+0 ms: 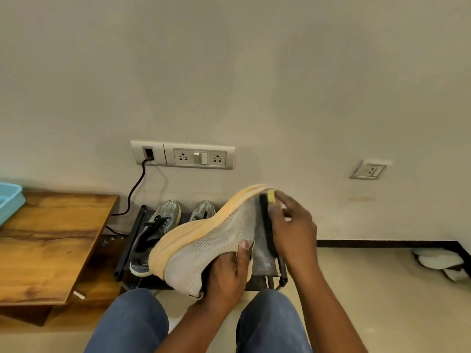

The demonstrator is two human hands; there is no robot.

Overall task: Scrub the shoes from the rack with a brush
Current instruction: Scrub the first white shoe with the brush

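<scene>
- Shoe (204,240): looks light, knit upper soft and likely to give under brush pressure; foam sole the stiffer part, so best gripped w/ a hand inside the opening or round the heel to back the fabric.
- Left hand (229,273) does about that: fingers go in at the shoe's opening, thumb curled over the collar edge, gripping it. Shoe held up in the air above the knees, sole turned up and away, toe pointing away from the left hand toward the wall.
- Right hand (293,225) sits just right of the shoe's toe end, fingers curled round the brush (267,225), clamping it from the back.
- Brush: long dark bristle strip, yellowish tip showing above the right hand's fingers; stiff-looking. Bristles lie against the side of the knit near the toe.
- Look of the shoe: pale grey-beige mesh, fine perforated weave, thick peach-orange ridged sole; no obvious heavy dirt visible from here.
- Judgement: mid-scrub on the upper's side; short strokes safer, mesh could snag or fuzz if pushed hard.
- Beyond the left hand, lower down: rack (127,248), dark frame, w/ a grey laced pair (158,230) on it, prob. next in line.
- Far left of both hands: wooden counter (51,245) w/ a blue tray (10,200) at its far edge.
</scene>
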